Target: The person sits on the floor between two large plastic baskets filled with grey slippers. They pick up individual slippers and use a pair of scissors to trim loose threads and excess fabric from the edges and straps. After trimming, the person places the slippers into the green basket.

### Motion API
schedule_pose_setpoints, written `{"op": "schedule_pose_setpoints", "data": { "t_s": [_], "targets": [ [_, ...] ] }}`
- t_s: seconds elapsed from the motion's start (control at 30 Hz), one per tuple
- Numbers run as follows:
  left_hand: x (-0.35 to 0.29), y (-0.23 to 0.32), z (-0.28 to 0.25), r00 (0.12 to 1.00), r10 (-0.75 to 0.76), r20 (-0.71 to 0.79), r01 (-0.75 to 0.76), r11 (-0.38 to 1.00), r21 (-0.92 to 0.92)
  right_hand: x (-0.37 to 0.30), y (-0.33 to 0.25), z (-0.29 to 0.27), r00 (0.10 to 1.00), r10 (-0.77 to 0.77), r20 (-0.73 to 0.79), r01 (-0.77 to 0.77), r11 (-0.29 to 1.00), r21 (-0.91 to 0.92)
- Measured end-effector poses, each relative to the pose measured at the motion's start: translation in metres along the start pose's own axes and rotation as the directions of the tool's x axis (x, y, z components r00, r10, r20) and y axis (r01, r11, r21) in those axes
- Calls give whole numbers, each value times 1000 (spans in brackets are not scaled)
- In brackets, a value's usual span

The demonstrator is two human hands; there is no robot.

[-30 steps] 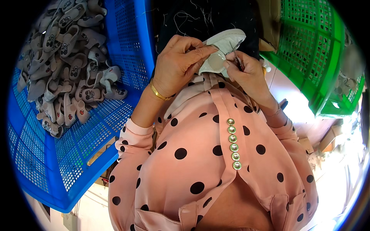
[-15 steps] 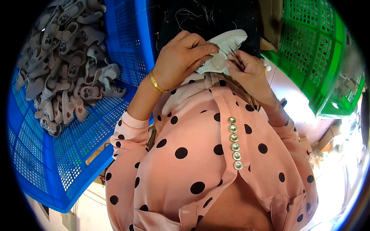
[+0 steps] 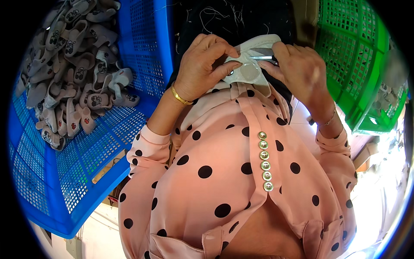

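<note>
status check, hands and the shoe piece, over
Left hand shut on grey shoe piece. Right hand shut on small metal tool, tip at the piece. Nothing blocking; blue crate of pieces at left.

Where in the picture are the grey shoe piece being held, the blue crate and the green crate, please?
grey shoe piece (image 3: 250, 71), head view, on its rounded middle.
blue crate (image 3: 92, 151), head view, on its bare mesh floor.
green crate (image 3: 345, 47), head view, on its mesh wall.
</note>
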State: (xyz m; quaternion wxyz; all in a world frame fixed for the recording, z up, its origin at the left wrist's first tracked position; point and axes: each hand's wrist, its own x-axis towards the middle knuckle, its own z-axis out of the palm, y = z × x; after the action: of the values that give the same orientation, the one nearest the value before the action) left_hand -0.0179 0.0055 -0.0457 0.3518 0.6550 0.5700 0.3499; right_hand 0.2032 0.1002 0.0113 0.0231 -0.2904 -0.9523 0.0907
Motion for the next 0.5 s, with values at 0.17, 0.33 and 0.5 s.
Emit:
{"op": "schedule_pose_setpoints", "data": {
  "t_s": [0.17, 0.33, 0.5],
  "targets": [
    [1, -3, 1, 1000, -14, -13, 13, 999, -41, 5, 2, -3, 999, -34, 35, 34, 999, 9],
    [1, -3, 0, 999, -45, -2, 45, 996, -72, 7, 1, -1, 998, -51, 33, 51, 999, 3],
    [1, -5, 0, 999, -53, -10, 52, 996, -76, 8, 0, 7, 998, -58, 6, 58, 998, 7]
  ]
}}
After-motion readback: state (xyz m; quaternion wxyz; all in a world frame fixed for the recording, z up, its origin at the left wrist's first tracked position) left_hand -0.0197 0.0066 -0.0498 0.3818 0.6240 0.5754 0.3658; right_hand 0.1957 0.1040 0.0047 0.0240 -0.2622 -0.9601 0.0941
